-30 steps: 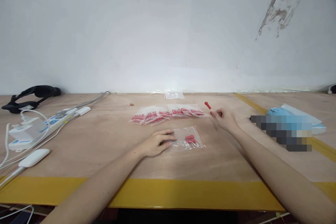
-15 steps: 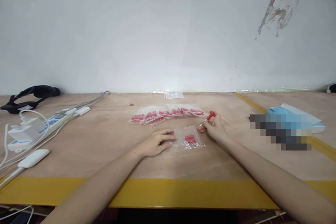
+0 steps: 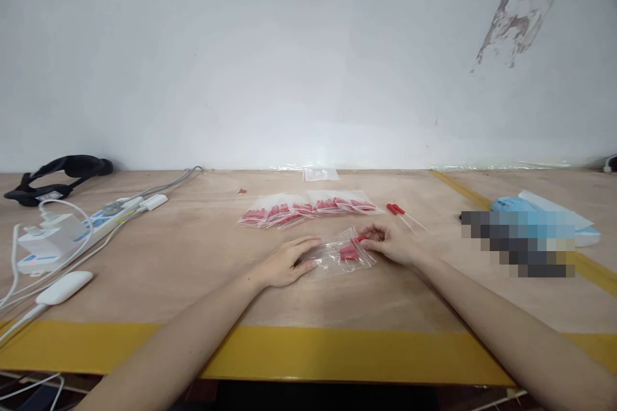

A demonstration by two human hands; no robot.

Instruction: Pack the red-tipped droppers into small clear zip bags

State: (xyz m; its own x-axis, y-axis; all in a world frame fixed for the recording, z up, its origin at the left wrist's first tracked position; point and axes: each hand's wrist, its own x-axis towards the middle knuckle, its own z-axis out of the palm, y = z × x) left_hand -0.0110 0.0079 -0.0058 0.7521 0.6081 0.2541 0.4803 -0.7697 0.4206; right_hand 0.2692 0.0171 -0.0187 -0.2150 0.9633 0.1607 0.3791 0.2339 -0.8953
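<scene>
In the head view, the left hand rests on the left end of a clear bag on the table, fingers loosely spread. The right hand pinches a red piece at the bag's right end.

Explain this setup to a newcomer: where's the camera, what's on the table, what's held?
No machine, just bare-handed work: one camera worn on the person's head looks forward and down at a table. The left hand rests on a clear bag with red pieces inside. The right hand holds another red piece at the bag's right end. Beyond lie a row of bags showing red through the plastic and two loose red-ended sticks. A power strip sits to the left.
</scene>
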